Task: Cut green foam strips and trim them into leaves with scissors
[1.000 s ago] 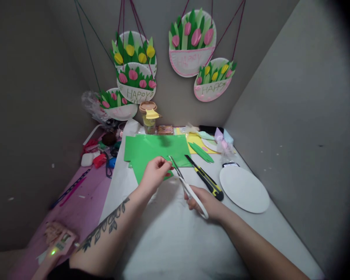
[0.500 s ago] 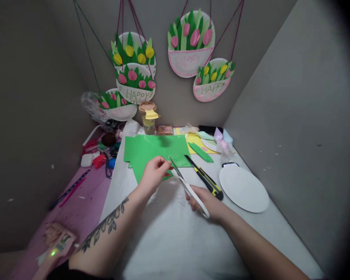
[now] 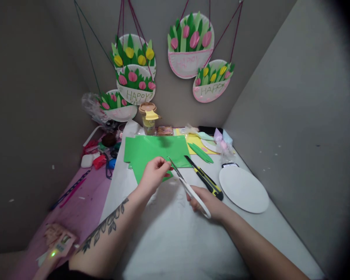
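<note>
My left hand [image 3: 157,171] is closed in a pinch above the green paper sheets [image 3: 157,146]. A sliver of green paper shows at its fingertips; most of that piece is hidden by the fingers. My right hand [image 3: 202,200] grips white-handled scissors [image 3: 189,188], with the blades pointing up and left to my left fingertips. Right of the blades, a yellow and black utility knife [image 3: 205,179] lies on the white table covering [image 3: 175,241]. Several cut green paper leaves [image 3: 200,152] lie behind the knife.
A white paper plate [image 3: 244,189] lies at the right. A lidded cup [image 3: 148,120] stands at the back. Paper-plate baskets of tulips [image 3: 191,62] hang on the wall. Assorted small things, including a white case [image 3: 88,160], lie on the pink surface [image 3: 84,210] at left.
The hands and scissors have barely moved. The view has shifted very slightly, and the hanging paper baskets appear a little lower.
</note>
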Demonstrator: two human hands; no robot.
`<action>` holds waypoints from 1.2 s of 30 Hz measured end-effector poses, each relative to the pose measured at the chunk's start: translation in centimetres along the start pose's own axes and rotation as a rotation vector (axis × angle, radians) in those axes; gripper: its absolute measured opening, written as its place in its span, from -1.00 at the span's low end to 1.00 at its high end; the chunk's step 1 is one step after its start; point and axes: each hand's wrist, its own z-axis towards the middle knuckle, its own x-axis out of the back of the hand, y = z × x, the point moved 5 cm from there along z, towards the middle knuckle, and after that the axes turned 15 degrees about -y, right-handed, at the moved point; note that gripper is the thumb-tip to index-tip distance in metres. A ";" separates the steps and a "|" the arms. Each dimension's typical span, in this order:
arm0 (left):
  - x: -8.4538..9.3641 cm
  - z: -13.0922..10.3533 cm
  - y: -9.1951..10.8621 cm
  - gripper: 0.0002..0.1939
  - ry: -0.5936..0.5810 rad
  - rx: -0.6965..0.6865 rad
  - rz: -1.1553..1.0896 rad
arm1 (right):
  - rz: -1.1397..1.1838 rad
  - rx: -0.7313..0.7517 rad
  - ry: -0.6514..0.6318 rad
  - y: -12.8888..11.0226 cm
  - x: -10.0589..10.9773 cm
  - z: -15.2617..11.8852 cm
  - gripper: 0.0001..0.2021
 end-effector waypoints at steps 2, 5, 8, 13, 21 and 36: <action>0.0 0.0 0.0 -0.73 0.000 0.001 0.000 | 0.004 0.007 -0.006 0.0 0.0 0.0 -0.84; 0.0 -0.1 0.1 -0.73 -0.001 0.003 0.000 | -0.012 0.015 -0.006 -0.2 0.0 -0.1 -0.84; 0.0 -0.1 0.2 -0.73 -0.001 0.009 -0.009 | -0.021 0.009 -0.004 -0.3 0.1 -0.1 -0.83; -0.1 -0.1 0.2 -0.74 -0.007 0.017 -0.018 | -0.013 -0.005 -0.009 0.1 0.2 -0.1 -0.83; 0.0 -0.2 0.3 -0.73 -0.011 0.025 -0.040 | 0.003 0.013 -0.007 0.8 0.3 0.0 -0.79; 0.1 -0.4 0.8 -0.74 -0.006 -0.030 -0.005 | -0.112 -0.011 0.041 0.7 0.6 0.2 -0.88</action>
